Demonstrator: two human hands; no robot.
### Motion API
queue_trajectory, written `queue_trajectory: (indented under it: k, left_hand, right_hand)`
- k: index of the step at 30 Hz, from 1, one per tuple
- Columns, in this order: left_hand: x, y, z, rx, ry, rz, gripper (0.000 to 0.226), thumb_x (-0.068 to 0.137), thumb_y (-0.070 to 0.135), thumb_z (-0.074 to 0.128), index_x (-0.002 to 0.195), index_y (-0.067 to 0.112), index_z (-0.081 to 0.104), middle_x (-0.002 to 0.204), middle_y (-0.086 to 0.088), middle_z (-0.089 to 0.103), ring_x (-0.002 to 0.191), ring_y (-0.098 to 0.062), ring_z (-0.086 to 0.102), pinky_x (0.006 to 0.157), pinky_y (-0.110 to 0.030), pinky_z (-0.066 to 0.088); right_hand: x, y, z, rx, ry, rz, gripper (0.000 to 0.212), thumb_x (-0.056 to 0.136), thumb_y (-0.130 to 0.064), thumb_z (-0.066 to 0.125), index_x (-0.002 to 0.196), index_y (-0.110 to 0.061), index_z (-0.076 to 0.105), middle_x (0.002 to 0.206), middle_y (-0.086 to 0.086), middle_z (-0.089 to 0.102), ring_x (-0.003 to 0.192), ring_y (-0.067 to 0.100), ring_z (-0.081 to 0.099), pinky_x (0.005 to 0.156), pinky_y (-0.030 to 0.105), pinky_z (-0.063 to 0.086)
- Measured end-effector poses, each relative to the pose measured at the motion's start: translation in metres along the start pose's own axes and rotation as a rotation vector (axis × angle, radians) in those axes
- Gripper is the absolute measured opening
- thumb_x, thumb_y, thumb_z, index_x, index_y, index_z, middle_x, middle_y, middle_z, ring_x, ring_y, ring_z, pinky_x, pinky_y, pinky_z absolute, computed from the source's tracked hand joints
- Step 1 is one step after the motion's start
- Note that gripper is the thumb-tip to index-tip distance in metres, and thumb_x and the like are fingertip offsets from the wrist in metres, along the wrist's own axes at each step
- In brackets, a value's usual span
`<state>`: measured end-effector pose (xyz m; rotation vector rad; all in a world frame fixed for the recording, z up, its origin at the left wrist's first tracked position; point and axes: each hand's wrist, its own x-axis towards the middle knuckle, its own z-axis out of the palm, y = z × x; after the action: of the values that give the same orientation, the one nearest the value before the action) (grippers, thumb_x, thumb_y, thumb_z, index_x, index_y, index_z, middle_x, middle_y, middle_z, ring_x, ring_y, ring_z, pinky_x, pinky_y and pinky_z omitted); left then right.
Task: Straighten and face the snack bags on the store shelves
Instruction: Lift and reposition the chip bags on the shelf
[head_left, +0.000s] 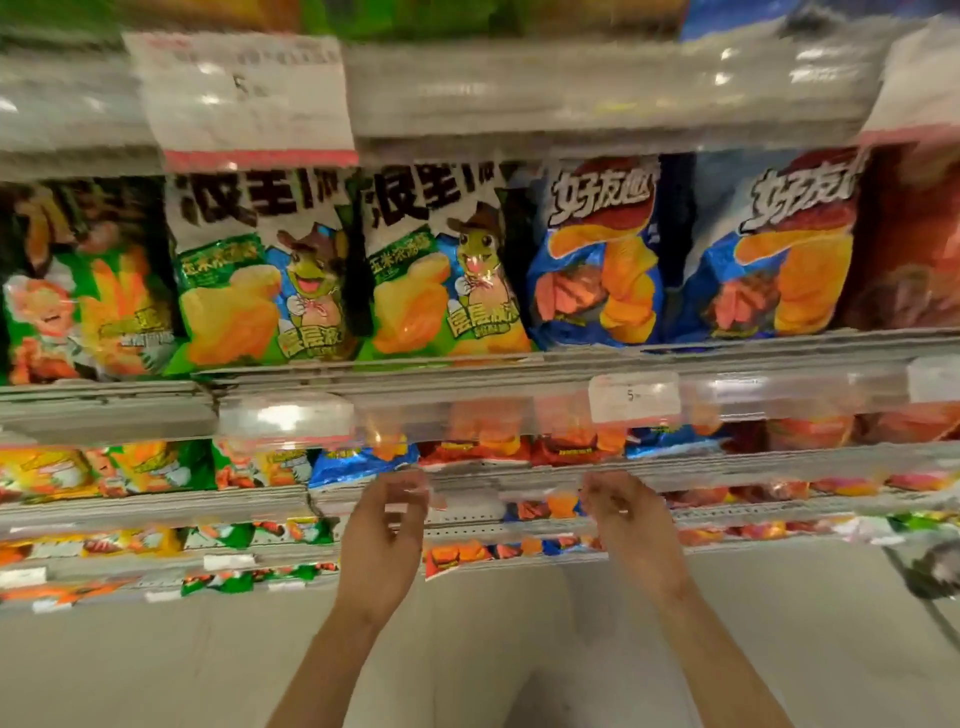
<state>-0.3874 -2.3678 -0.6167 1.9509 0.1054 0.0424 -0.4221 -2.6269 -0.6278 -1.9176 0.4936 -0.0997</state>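
Snack bags stand upright on the middle shelf: two green bags with a cartoon frog (260, 270) (441, 265), two blue chip bags (597, 254) (779, 249) and a green bag at far left (83, 291). Lower shelves hold more bags, among them a blue one (358, 462) and red ones (483, 449). My left hand (387, 535) and right hand (628, 525) hover in front of the lower shelf edges with fingers loosely curled, holding nothing. The view is blurred by motion.
A shelf rail (467, 384) with a clear price strip and a white tag (634, 397) runs below the middle row. A large price label (244, 93) hangs from the upper rail. A dark reddish bag (914, 249) stands at far right. Pale floor (493, 649) lies below.
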Motion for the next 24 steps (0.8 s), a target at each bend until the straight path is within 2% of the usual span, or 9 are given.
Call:
queue_trajectory:
  k: [2, 4, 6, 7, 9, 12, 17, 24]
  left_hand:
    - [0.017, -0.019, 0.014, 0.087, 0.055, 0.121, 0.018, 0.098, 0.016, 0.063, 0.109, 0.031, 0.065, 0.111, 0.01, 0.067, 0.103, -0.016, 0.064, 0.086, -0.03, 0.052]
    - [0.037, -0.034, 0.025, 0.207, 0.128, 0.302, 0.023, 0.093, 0.022, 0.06, 0.115, 0.025, 0.064, 0.119, -0.002, 0.063, 0.112, -0.02, 0.057, 0.096, -0.03, 0.043]
    - [0.059, -0.05, 0.031, 0.328, 0.197, 0.443, 0.028, 0.092, 0.024, 0.06, 0.118, 0.015, 0.065, 0.119, -0.009, 0.059, 0.113, -0.023, 0.051, 0.096, -0.027, 0.037]
    - [0.069, -0.057, 0.033, 0.388, 0.231, 0.495, 0.029, 0.092, 0.026, 0.06, 0.117, 0.012, 0.065, 0.115, -0.01, 0.058, 0.11, -0.026, 0.05, 0.093, -0.03, 0.038]
    - [0.085, -0.073, 0.037, 0.485, 0.302, 0.563, 0.031, 0.093, 0.032, 0.06, 0.112, 0.008, 0.064, 0.108, -0.012, 0.057, 0.104, -0.032, 0.051, 0.088, -0.041, 0.042]
    - [0.109, -0.094, 0.044, 0.57, 0.411, 0.658, 0.039, 0.093, 0.037, 0.058, 0.115, 0.006, 0.065, 0.109, -0.017, 0.061, 0.104, -0.04, 0.055, 0.087, -0.051, 0.044]
    - [0.13, -0.113, 0.055, 0.571, 0.581, 0.848, 0.034, 0.092, 0.028, 0.062, 0.113, 0.002, 0.067, 0.119, -0.019, 0.064, 0.107, -0.04, 0.057, 0.092, -0.047, 0.041]
    - [0.134, -0.121, 0.066, 0.568, 0.688, 0.923, 0.03, 0.094, 0.027, 0.061, 0.112, 0.004, 0.067, 0.119, -0.014, 0.064, 0.108, -0.033, 0.055, 0.094, -0.037, 0.041]
  right_hand:
    - [0.021, 0.009, 0.006, -0.067, -0.011, -0.087, 0.027, 0.095, -0.004, 0.062, 0.093, -0.03, 0.07, 0.085, -0.015, 0.07, 0.08, 0.003, 0.066, 0.077, 0.023, 0.052]
    - [0.041, 0.016, 0.016, -0.129, 0.025, -0.212, 0.033, 0.095, -0.007, 0.062, 0.089, -0.04, 0.065, 0.092, -0.016, 0.07, 0.083, 0.006, 0.066, 0.079, 0.026, 0.051]
    - [0.061, 0.021, 0.028, -0.26, 0.082, -0.377, 0.017, 0.096, -0.019, 0.059, 0.092, -0.034, 0.066, 0.103, -0.009, 0.07, 0.092, 0.014, 0.065, 0.084, 0.033, 0.051]
    - [0.072, 0.023, 0.035, -0.354, 0.119, -0.473, 0.015, 0.096, -0.026, 0.055, 0.098, -0.026, 0.07, 0.106, -0.004, 0.07, 0.097, 0.019, 0.064, 0.087, 0.035, 0.051]
    - [0.091, 0.029, 0.049, -0.493, 0.18, -0.615, 0.034, 0.094, -0.035, 0.048, 0.106, -0.014, 0.073, 0.108, 0.005, 0.072, 0.101, 0.028, 0.064, 0.091, 0.04, 0.052]
    - [0.118, 0.04, 0.07, -0.616, 0.257, -0.762, 0.035, 0.093, -0.034, 0.047, 0.103, -0.013, 0.073, 0.107, 0.008, 0.072, 0.102, 0.03, 0.063, 0.092, 0.043, 0.052]
    - [0.136, 0.058, 0.082, -0.632, 0.336, -0.861, 0.031, 0.095, -0.033, 0.048, 0.105, -0.016, 0.073, 0.11, 0.005, 0.07, 0.106, 0.029, 0.061, 0.093, 0.048, 0.048]
    - [0.136, 0.063, 0.087, -0.64, 0.471, -0.956, 0.033, 0.096, -0.037, 0.047, 0.101, -0.017, 0.073, 0.105, 0.003, 0.072, 0.102, 0.026, 0.062, 0.086, 0.04, 0.051]
